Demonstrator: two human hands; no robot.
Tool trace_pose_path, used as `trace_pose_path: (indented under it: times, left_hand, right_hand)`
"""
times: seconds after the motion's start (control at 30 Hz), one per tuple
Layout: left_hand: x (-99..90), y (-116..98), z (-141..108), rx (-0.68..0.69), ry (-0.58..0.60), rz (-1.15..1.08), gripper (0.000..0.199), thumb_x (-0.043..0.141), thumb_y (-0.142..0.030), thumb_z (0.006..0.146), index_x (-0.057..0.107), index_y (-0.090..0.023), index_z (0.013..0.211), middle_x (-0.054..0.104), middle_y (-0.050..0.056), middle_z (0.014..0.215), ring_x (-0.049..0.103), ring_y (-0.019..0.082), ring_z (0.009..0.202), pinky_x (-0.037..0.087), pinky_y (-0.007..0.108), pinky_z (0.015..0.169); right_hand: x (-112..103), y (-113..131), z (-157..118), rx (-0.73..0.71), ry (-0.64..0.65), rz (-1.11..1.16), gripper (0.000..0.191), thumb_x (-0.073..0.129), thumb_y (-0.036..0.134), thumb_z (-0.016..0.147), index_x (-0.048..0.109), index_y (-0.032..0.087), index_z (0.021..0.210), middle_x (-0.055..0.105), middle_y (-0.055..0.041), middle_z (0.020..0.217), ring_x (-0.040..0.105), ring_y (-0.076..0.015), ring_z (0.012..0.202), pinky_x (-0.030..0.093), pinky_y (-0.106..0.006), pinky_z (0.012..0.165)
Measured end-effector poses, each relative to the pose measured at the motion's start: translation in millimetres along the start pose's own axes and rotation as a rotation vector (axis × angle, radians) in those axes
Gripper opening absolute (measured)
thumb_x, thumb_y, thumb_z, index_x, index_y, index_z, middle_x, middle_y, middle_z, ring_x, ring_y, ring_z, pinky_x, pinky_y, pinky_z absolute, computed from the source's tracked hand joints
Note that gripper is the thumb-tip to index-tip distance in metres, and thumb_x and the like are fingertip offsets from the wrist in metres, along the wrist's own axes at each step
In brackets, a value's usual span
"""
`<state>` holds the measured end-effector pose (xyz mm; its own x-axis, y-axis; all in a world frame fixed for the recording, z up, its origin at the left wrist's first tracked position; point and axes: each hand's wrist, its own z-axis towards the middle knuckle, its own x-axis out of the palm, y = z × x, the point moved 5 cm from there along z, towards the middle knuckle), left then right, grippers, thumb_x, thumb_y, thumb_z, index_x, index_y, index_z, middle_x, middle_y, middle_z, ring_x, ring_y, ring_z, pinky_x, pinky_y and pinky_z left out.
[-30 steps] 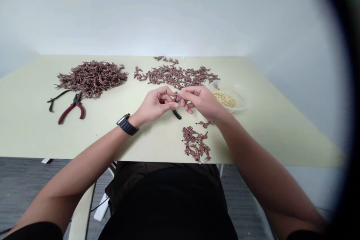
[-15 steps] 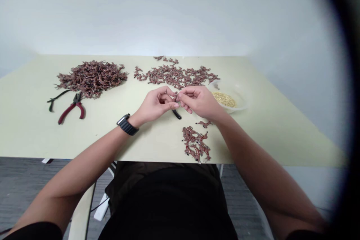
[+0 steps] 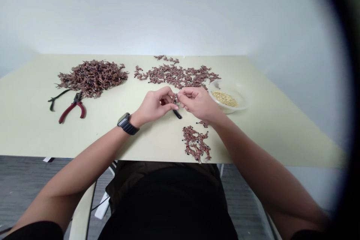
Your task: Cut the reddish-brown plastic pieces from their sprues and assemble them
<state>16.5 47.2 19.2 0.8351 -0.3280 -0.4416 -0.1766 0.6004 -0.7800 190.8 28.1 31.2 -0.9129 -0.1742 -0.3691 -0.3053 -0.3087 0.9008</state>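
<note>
Two hands working here: I'm pinching one tiny reddish-brown piece [image 3: 176,99] between my left hand [image 3: 154,105] and right hand [image 3: 199,103], fingers closed, near three heaped piles [image 3: 92,78], one red-handled pliers [image 3: 71,109], one clear bowl [image 3: 242,101].

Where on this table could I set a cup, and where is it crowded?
Bare tabletop lies right of the small brown cluster, below the plastic bowl, and in front of the red-handled pliers. It is crowded at the back, with the big brown heap and wider spread, and around the left hand and right hand.
</note>
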Motion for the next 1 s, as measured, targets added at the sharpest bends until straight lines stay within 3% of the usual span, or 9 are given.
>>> trace_pose_path:
  times: [0.1, 0.17, 0.4, 0.7, 1.0]
  left_hand:
    - [-1.8, -5, -1, 0.086, -0.007, 0.200, 0.030, 0.085, -0.039, 0.089, 0.064, -0.020, 0.101, 0.079, 0.003, 0.085, 0.072, 0.016, 0.074, 0.050, 0.027, 0.066]
    - [-2.0, -6, -1, 0.100, -0.016, 0.222, 0.030, 0.085, -0.038, 0.090, 0.064, -0.020, 0.102, 0.079, 0.003, 0.087, 0.073, 0.016, 0.074, 0.051, 0.027, 0.066]
    - [0.1, -6, 1, -0.005, -0.047, -0.054, 0.036, 0.089, -0.036, 0.085, 0.061, -0.018, 0.099, 0.079, 0.006, 0.086, 0.075, 0.017, 0.076, 0.057, 0.029, 0.071]
    - [5.0, 4, 2, -0.123, -0.031, -0.329, 0.046, 0.095, -0.037, 0.078, 0.060, -0.019, 0.102, 0.075, 0.002, 0.079, 0.069, 0.014, 0.070, 0.052, 0.026, 0.066]
    - [6.5, 6, 2, -0.148, -0.039, -0.390, 0.048, 0.097, -0.037, 0.075, 0.061, -0.018, 0.101, 0.074, 0.002, 0.077, 0.065, 0.012, 0.068, 0.049, 0.024, 0.065]
  right_hand:
    - [6, -15, 2, 0.170, 0.064, 0.264, 0.029, 0.069, 0.039, 0.096, 0.063, 0.021, 0.073, 0.056, 0.0006, 0.064, 0.043, -0.0108, 0.054, 0.029, -0.026, 0.046]
    - [7, -18, 3, 0.206, 0.082, 0.358, 0.030, 0.075, 0.041, 0.093, 0.065, 0.021, 0.073, 0.057, 0.0001, 0.065, 0.044, -0.0099, 0.054, 0.028, -0.024, 0.044]
    - [6, -15, 4, 0.234, 0.135, 0.461, 0.032, 0.080, 0.046, 0.090, 0.068, 0.020, 0.077, 0.056, 0.0005, 0.063, 0.044, -0.0092, 0.053, 0.029, -0.023, 0.043]
    - [-1, -7, 3, 0.073, 0.087, 0.190, 0.029, 0.068, 0.044, 0.099, 0.068, 0.022, 0.081, 0.048, 0.0024, 0.063, 0.038, -0.0108, 0.056, 0.027, -0.027, 0.050]
    - [-2, 2, 4, -0.047, 0.051, 0.027, 0.023, 0.060, 0.031, 0.100, 0.062, 0.021, 0.079, 0.050, 0.0020, 0.069, 0.043, -0.0131, 0.064, 0.034, -0.029, 0.060]
